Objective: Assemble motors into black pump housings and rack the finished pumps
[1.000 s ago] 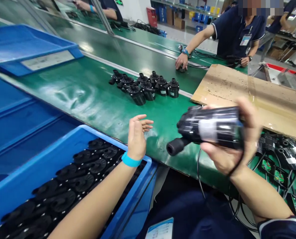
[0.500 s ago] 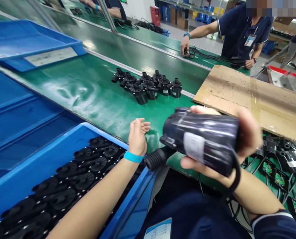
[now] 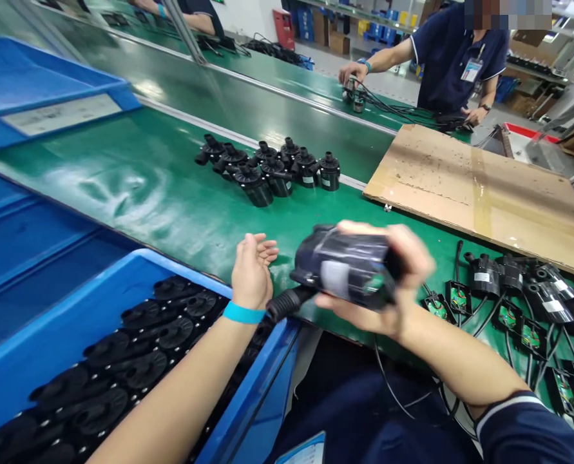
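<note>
While the right hand (image 3: pixel 393 283) grips a black pump (image 3: pixel 344 267) above the near edge of the green belt (image 3: pixel 146 187), the left hand (image 3: pixel 250 274) is held open beside it.
Motion blur smears the pump's label, and the gripping fingers hide its far end; its ribbed nozzle points at the left wrist. The left palm holds nothing, fingers loose, above the corner of a blue bin (image 3: pixel 74 322) of black moulded parts (image 3: pixel 136 351). Farther up the belt stands a cluster of pumps (image 3: pixel 272 169), near a cardboard sheet (image 3: pixel 475 180); wired pumps (image 3: pixel 518 280) lie at right. Since half a second ago the held pump has dropped lower, closer to the left hand.
</note>
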Available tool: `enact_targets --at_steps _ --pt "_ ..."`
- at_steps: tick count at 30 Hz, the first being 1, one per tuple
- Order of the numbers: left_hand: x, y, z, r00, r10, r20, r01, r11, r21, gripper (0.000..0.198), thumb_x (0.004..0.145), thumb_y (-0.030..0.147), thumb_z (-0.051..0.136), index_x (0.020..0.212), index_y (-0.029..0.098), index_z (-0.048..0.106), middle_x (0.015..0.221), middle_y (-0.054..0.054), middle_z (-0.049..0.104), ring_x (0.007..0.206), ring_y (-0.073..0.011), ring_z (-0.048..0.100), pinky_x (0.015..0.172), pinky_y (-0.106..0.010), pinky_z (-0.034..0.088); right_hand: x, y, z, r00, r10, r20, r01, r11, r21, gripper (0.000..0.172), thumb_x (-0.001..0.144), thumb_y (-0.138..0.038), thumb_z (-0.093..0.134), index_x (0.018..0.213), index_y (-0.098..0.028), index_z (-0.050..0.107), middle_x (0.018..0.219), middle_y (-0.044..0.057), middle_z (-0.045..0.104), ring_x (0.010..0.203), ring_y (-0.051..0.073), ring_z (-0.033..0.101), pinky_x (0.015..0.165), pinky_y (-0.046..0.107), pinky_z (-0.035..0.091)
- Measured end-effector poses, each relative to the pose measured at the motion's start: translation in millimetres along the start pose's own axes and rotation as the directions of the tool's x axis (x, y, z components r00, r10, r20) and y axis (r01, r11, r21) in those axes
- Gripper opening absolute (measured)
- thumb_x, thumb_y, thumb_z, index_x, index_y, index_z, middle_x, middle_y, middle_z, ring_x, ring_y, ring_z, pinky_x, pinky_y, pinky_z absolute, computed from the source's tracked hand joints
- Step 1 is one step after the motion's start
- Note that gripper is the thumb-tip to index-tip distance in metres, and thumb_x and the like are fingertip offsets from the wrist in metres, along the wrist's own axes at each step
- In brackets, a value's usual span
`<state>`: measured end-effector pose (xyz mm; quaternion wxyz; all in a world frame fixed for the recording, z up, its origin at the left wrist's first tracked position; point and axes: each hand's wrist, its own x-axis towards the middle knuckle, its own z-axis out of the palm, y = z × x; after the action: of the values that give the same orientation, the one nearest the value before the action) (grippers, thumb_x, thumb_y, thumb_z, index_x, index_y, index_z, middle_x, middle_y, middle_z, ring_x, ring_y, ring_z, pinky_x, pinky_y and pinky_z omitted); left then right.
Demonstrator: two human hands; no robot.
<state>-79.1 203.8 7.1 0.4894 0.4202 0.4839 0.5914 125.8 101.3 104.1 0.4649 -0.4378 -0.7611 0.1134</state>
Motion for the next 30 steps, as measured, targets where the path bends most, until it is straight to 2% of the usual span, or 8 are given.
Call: enact_targets --at_steps 4,8,14,17,19,24,28,30 --pt "-10.9 8.6 9.7 0.999 -0.031 -0.041 0.031 0.999 -0.006 0.056 0.086 0.075 0.054 0.107 0.022 0.059 0.094 -0.004 0.064 0.085 -0.0151 0.062 0.078 -0.028 0.049 -15.5 38.5 28.8 0.967 0.124 0.222 -0.102 0.989 -0.109 0.077 0.084 -0.041 0.079 0.147 -0.022 0.039 0.132 0.013 0.068 0.116 0.029 0.069 0.110 0.050 0.045" --pt "-29.6 18.2 16.4 0.961 0.110 0.255 -0.160 0.970 0.185 0.070 0.078 0.078 0.062 0.123 0.024 0.059 0.123 -0.011 0.061 0.107 -0.0231 0.064 0.087 -0.035 0.054 -13.6 42.9 30.7 0.942 0.228 0.245 -0.175 0.960 -0.220 0.083 0.086 -0.045 0.078 0.151 -0.016 0.036 0.136 0.017 0.065 0.122 0.030 0.064 0.109 0.049 0.041" --pt "-23.8 43.5 35.8 0.710 0.095 0.698 -0.516 0.745 0.423 0.065 0.072 0.060 0.078 0.125 0.025 0.065 0.124 -0.013 0.067 0.111 -0.0329 0.066 0.089 -0.044 0.057 -3.8 43.8 -29.5 0.918 0.171 0.358 -0.030 0.929 -0.369 0.067 0.089 -0.017 0.066 0.152 -0.023 0.044 0.149 0.012 0.056 0.139 0.032 0.048 0.113 0.052 0.036" --pt "-4.4 59.7 67.8 0.479 0.002 0.878 -0.712 0.586 0.387 0.052 0.073 0.050 0.078 0.120 0.028 0.071 0.112 -0.010 0.073 0.102 -0.0331 0.069 0.091 -0.044 0.055 -6.8 61.7 -74.7 0.935 0.273 0.228 -0.122 0.848 -0.516 0.059 0.087 -0.002 0.050 0.141 -0.024 0.057 0.139 0.009 0.063 0.129 0.028 0.055 0.108 0.049 0.041" --pt "12.3 68.4 95.0 0.392 -0.071 0.917 -0.789 0.486 0.375 0.039 0.070 0.042 0.080 0.107 0.029 0.077 0.102 -0.009 0.075 0.091 -0.0319 0.070 0.086 -0.041 0.054 -12.5 75.6 -101.6 0.920 0.374 0.122 -0.218 0.743 -0.633 0.059 0.085 -0.001 0.048 0.139 -0.022 0.059 0.133 0.012 0.065 0.124 0.031 0.056 0.103 0.051 0.044" --pt "71.9 87.0 132.0 0.467 -0.027 0.884 -0.811 0.384 0.441 0.035 0.070 0.036 0.081 0.103 0.027 0.077 0.114 -0.013 0.072 0.109 -0.0387 0.066 0.103 -0.052 0.045 -34.2 97.9 -127.3 0.873 0.472 0.125 -0.256 0.660 -0.706 0.068 0.080 -0.027 0.076 0.143 -0.020 0.052 0.131 0.015 0.065 0.120 0.038 0.058 0.097 0.054 0.046" --pt "132.7 96.5 106.6 0.705 0.199 0.680 -0.708 0.244 0.662 0.068 0.053 0.029 0.093 0.116 0.021 0.069 0.134 -0.016 0.060 0.142 -0.0505 0.034 0.116 -0.074 0.008 -42.9 104.8 -108.6 0.858 0.506 0.090 -0.299 0.634 -0.714 0.085 0.077 -0.059 0.081 0.141 -0.014 0.049 0.127 0.018 0.066 0.117 0.039 0.060 0.098 0.052 0.044" --pt "155.3 97.0 90.3 0.749 0.220 0.625 -0.663 0.246 0.707 0.061 0.052 0.030 0.094 0.106 0.016 0.069 0.120 -0.013 0.062 0.142 -0.0508 0.032 0.113 -0.078 0.005 -42.3 108.1 -97.2 0.855 0.517 0.050 -0.333 0.620 -0.710 0.083 0.077 -0.068 0.077 0.133 -0.012 0.053 0.121 0.020 0.068 0.112 0.039 0.062 0.097 0.052 0.043"
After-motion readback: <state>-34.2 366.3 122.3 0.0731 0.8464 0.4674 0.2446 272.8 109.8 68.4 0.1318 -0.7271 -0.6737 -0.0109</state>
